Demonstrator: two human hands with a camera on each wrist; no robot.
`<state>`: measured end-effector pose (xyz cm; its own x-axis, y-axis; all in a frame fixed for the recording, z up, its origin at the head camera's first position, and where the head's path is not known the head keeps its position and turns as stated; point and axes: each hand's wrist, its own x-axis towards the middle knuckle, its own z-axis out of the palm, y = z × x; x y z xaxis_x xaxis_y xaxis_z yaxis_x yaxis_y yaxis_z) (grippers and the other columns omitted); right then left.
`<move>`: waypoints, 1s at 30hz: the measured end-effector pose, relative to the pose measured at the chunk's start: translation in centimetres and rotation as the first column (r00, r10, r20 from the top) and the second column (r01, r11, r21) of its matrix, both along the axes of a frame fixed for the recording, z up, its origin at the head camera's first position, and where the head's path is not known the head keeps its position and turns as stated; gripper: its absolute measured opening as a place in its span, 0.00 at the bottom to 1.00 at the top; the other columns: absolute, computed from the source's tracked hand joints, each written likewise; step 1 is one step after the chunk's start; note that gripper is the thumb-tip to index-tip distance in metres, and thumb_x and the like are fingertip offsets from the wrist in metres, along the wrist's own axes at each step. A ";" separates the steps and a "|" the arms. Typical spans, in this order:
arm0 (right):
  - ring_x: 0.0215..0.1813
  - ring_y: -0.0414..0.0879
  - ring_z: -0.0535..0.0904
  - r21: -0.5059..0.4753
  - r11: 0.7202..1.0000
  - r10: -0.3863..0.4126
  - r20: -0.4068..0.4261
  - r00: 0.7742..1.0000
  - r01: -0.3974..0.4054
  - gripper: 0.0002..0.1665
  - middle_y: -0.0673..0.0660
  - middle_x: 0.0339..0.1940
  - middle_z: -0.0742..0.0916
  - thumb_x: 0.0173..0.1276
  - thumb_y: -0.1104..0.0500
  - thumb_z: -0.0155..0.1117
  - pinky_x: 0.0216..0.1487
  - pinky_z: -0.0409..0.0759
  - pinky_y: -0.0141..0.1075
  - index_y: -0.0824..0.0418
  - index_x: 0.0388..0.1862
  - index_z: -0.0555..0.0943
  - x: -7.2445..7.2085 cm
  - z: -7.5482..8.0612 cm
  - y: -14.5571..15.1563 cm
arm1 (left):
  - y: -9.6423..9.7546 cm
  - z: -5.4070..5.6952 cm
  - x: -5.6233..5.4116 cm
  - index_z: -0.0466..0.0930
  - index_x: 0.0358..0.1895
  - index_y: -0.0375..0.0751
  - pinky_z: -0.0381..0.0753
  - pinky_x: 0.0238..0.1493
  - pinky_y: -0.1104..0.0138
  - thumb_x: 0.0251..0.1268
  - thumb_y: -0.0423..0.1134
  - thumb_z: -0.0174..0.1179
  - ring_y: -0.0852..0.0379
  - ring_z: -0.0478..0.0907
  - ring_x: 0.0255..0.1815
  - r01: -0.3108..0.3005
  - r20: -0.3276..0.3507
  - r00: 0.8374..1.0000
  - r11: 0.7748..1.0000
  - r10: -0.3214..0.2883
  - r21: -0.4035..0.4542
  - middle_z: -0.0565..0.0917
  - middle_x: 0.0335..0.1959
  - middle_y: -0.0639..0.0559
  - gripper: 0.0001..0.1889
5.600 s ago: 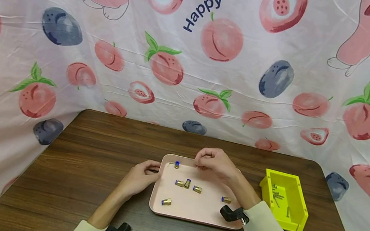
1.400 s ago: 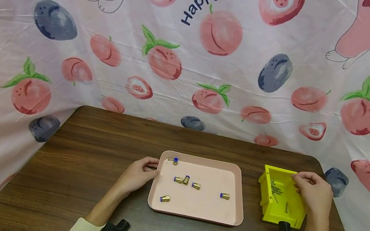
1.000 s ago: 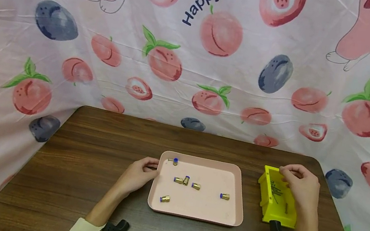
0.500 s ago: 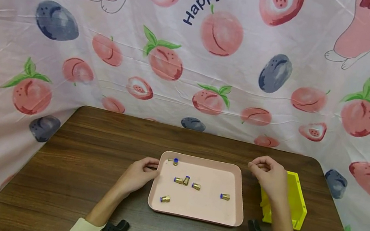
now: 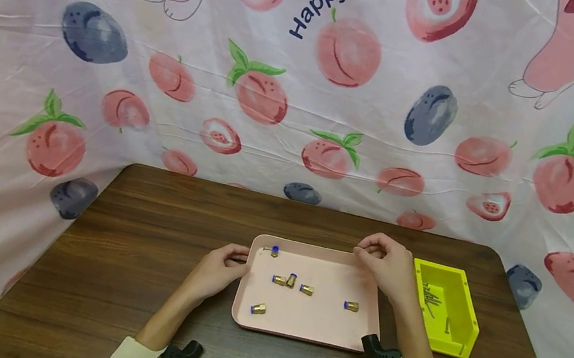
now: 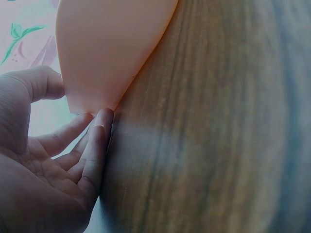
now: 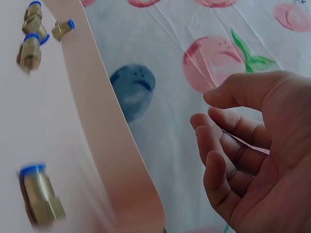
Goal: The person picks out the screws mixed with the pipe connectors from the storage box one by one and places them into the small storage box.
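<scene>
My left hand (image 5: pixel 216 270) holds the left side of the pink tray (image 5: pixel 317 331). In the left wrist view its thumb touches the tray's upper rim, and its fingertips meet the lower edge by the table. My right hand (image 5: pixel 389 269) hovers over the tray's back right corner. Its fingers are loosely bent, the thumb close to the index fingertip, and I see nothing between them. Several brass push-in fittings with blue collars lie in the tray, among them one at the right (image 5: pixel 351 306) and one at the front left (image 5: pixel 258 309). A thin screw (image 5: pixel 267 248) lies by the back left fitting.
Right of the tray, a yellow bin (image 5: pixel 469 323) stands on the brown wooden table (image 5: pixel 137 242). Several small screws (image 5: pixel 431 297) lie inside it. A fruit-patterned cloth (image 5: pixel 279 94) hangs behind the table and along both sides.
My right hand was over the tray's back edge, then above the yellow bin, and has since swung left to the tray again. The left hand and the fittings stay put.
</scene>
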<state>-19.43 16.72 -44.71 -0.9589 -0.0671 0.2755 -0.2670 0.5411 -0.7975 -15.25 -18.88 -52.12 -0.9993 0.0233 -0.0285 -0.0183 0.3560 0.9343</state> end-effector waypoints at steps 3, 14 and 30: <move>0.33 0.47 0.81 -0.020 0.999 0.048 0.005 0.999 -0.048 0.06 0.54 0.32 0.90 0.71 0.63 0.79 0.35 0.78 0.32 0.63 0.40 0.88 -0.5 0.1 -1.0 | 0.0 -0.1 -0.1 0.85 0.65 0.31 0.83 0.51 0.61 0.72 0.35 0.69 0.50 0.89 0.50 0.007 -0.005 1.000 1.000 -0.007 0.003 0.90 0.55 0.43 0.21; 0.35 0.49 0.86 -0.019 0.983 0.185 0.048 0.981 -0.185 0.06 0.54 0.34 0.91 0.69 0.63 0.78 0.39 0.81 0.34 0.62 0.42 0.89 -2.4 0.6 -5.2 | -0.1 0.1 -0.4 0.85 0.65 0.32 0.83 0.52 0.62 0.71 0.35 0.69 0.50 0.89 0.50 0.007 0.005 1.000 1.000 -0.007 0.006 0.90 0.55 0.43 0.21; 0.41 0.44 0.89 0.097 0.912 0.390 0.091 0.916 -0.398 0.06 0.52 0.37 0.93 0.69 0.68 0.74 0.47 0.85 0.36 0.64 0.43 0.90 -4.7 -0.5 -10.4 | -0.2 0.2 -0.4 0.85 0.65 0.31 0.83 0.52 0.62 0.72 0.35 0.69 0.50 0.89 0.50 0.002 0.011 1.000 1.000 -0.002 0.012 0.90 0.55 0.43 0.21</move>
<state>-24.13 6.34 -45.20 -0.8645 -0.4697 0.1790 -0.4237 0.4892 -0.7623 -15.67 -19.07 -51.96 -0.9989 0.0256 -0.0393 -0.0280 0.3451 0.9382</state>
